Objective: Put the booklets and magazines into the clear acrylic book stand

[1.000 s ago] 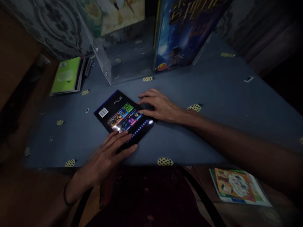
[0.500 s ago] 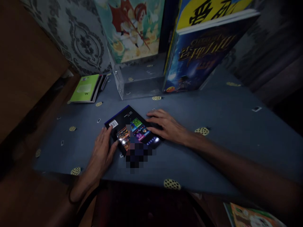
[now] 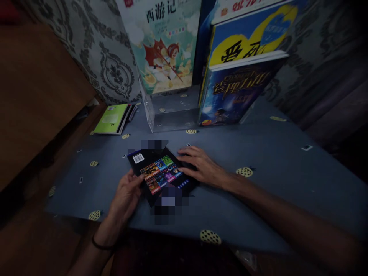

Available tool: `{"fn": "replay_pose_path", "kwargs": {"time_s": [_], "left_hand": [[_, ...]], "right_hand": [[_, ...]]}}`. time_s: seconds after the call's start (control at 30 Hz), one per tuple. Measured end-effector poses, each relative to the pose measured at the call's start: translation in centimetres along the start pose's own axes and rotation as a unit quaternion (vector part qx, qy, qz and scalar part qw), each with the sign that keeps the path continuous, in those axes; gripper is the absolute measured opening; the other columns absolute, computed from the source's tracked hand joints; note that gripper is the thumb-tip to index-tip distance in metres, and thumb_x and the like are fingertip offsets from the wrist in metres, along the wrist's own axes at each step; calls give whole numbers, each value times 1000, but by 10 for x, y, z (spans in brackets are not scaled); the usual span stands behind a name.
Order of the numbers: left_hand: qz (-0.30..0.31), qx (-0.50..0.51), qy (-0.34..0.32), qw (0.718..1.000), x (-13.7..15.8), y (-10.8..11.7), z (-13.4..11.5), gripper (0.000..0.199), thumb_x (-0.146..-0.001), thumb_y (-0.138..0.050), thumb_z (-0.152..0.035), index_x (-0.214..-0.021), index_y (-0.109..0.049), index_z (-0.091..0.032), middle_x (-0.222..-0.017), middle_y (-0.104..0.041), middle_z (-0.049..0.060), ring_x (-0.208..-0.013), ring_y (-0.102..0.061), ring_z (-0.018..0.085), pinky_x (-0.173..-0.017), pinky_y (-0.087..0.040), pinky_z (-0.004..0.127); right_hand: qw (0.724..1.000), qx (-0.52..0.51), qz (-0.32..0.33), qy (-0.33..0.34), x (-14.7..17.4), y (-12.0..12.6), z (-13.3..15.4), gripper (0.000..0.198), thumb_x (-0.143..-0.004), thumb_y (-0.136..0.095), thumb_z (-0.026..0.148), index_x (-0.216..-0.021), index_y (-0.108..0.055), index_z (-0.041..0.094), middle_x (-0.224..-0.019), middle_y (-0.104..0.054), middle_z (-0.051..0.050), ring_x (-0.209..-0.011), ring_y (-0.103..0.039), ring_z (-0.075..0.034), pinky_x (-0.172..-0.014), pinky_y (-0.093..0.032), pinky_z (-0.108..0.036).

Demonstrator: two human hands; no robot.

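Note:
A dark book (image 3: 143,168) lies back cover up on the blue tabletop, showing a barcode and rows of small colourful pictures. Part of it is blurred into pixel blocks. My left hand (image 3: 128,195) grips its left edge, thumb on the cover and fingers curled at and below the edge. On the opposite side, my right hand (image 3: 204,166) rests with fingers stretched out along the book's right edge, palm down.
Behind the book, a clear acrylic stand (image 3: 172,122) holds an upright picture book (image 3: 163,50). Several books lean to its right, a blue one (image 3: 230,92) in front. A green-covered booklet pile (image 3: 112,119) lies at back left. The tablecloth (image 3: 273,191) has pineapple prints.
My left fingers have gone from lying beside the book to holding its left edge, thumb on top. My right hand stays on the right edge. The view has tilted up.

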State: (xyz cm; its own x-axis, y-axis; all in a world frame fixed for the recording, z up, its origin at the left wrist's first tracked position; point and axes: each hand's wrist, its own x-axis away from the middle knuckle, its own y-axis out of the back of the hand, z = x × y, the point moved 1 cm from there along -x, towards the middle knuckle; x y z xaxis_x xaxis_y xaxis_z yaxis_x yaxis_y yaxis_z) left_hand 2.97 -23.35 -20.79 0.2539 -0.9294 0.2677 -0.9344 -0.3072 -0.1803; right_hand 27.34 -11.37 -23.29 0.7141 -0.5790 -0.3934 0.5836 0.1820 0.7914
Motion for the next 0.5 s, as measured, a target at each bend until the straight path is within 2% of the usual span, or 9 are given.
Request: {"fn": "replay_pose_path", "kwargs": {"time_s": [0.1, 0.17, 0.23, 0.3, 0.33, 0.37, 0.43, 0.5], "left_hand": [[25, 19, 24, 999, 8, -13, -10, 35, -76, -83, -34, -106, -67, -22, -115, -78, 4, -106, -75, 27, -90, -65, 40], [29, 5, 12, 999, 8, -15, -26, 39, -73, -85, -34, -106, -67, -23, -112, -78, 4, -103, -75, 28, -83, -66, 37], [19, -34, -35, 999, 7, -11, -50, 50, -69, -87, -34, -112, -65, -21, -112, -78, 7, -102, -76, 29, -79, -66, 35], [-4, -101, -140, 985, 6, -2, -78, 55, -73, -84, -36, -121, -62, -20, -120, -75, 9, -106, -74, 29, -82, -65, 35], [-19, -151, -213, 965, 7, 3, -91, 53, -78, -80, -36, -125, -61, -20, -125, -73, 9, -112, -72, 29, -88, -63, 36], [-37, -216, -289, 932, 9, 8, -101, 50, -83, -76, -36, -127, -61, -20, -129, -71, 9, -118, -69, 28, -96, -61, 38], [-67, -365, -404, 836, 13, 18, -108, 44, -92, -65, -30, -134, -59, -21, -132, -69, 8, -126, -64, 27, -105, -56, 40], [-51, -505, -449, 735, 16, 27, -96, 46, -96, -55, -20, -142, -55, -25, -136, -68, 6, -129, -63, 26, -107, -54, 40]], "right_hand": [[1000, -3, -3, -6, 0, -1, 0, 29, -95, -67, 36, -118, -76, 21, -128, -70, -16, -123, -64, -33, -106, -50, -62], [1000, -9, -6, -13, 1, -1, -1, 28, -95, -67, 37, -118, -76, 23, -127, -71, -14, -122, -65, -32, -108, -49, -62], [1000, -17, -10, -22, 0, -2, -2, 28, -95, -67, 37, -117, -76, 23, -126, -72, -13, -121, -66, -30, -110, -48, -60], [999, -29, -18, -29, -1, -1, -3, 27, -95, -66, 38, -116, -76, 23, -125, -73, -12, -121, -67, -29, -112, -46, -59], [998, -40, -24, -31, -2, 0, -2, 28, -96, -65, 38, -116, -76, 23, -124, -74, -12, -120, -68, -29, -112, -47, -59], [997, -54, -33, -31, -3, 2, -1, 28, -97, -62, 39, -115, -76, 23, -122, -75, -12, -118, -69, -29, -110, -49, -58], [994, -87, -57, -36, -5, 6, 1, 31, -100, -56, 40, -115, -76, 23, -118, -76, -12, -114, -70, -29, -102, -55, -55], [989, -112, -83, -51, -6, 10, 4, 33, -101, -50, 39, -115, -76, 24, -114, -78, -11, -108, -72, -29, -94, -60, -51]]}}
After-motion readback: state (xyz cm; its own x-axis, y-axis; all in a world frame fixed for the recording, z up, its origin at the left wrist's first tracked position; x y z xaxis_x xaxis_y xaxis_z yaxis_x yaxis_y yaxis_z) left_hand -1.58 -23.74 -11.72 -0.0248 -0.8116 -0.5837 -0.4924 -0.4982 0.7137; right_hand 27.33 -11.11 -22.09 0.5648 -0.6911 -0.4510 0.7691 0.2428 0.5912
